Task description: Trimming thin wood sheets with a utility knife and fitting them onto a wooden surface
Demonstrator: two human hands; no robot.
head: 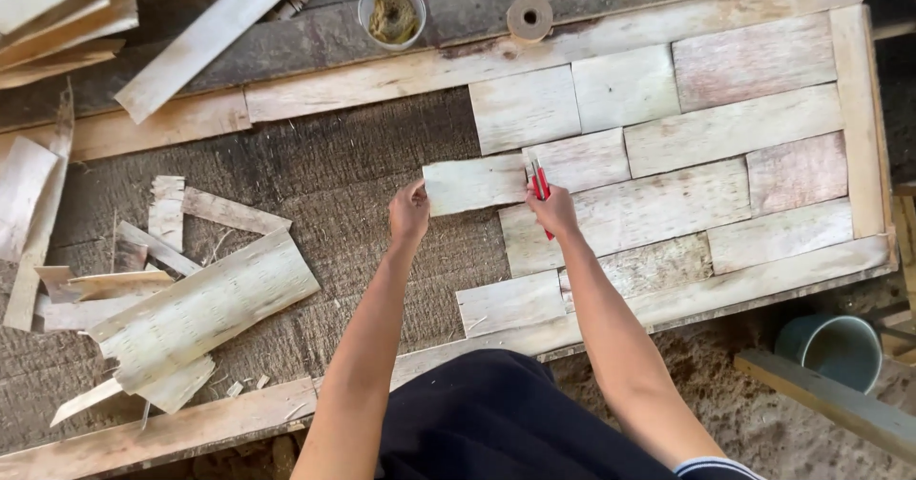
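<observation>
1. Hands first: we see the left hand (408, 215) at the left end of a pale strip (474, 184), its fingers curled together and pinching that edge.
2. We see the right hand (554, 211) at the strip's right end, fingers pressed together around a red tool (540, 186). The tool's tip stands at the strip's right edge and its handle runs down under the palm.
3. The strip lies flat on the dark board (315, 175), just left of the laid pieces. Its right end meets another piece (582, 160) in the same row.
4. Right of it, we count several rows of pale and pinkish pieces laid side by side like bricks, filling the right half of a wooden frame (859, 117).
5. One lone piece (510, 302) lies near the frame's lower rail, below the hands and apart from the strip.
6. On the left of the board we find a loose heap of scraps (191, 299), well apart from both hands.
7. Above the frame stand a clear cup (392, 12) and a tape roll (530, 15), near each other.
8. At lower right, off the table, we see a grey-green bucket (830, 348) on the ground.
</observation>
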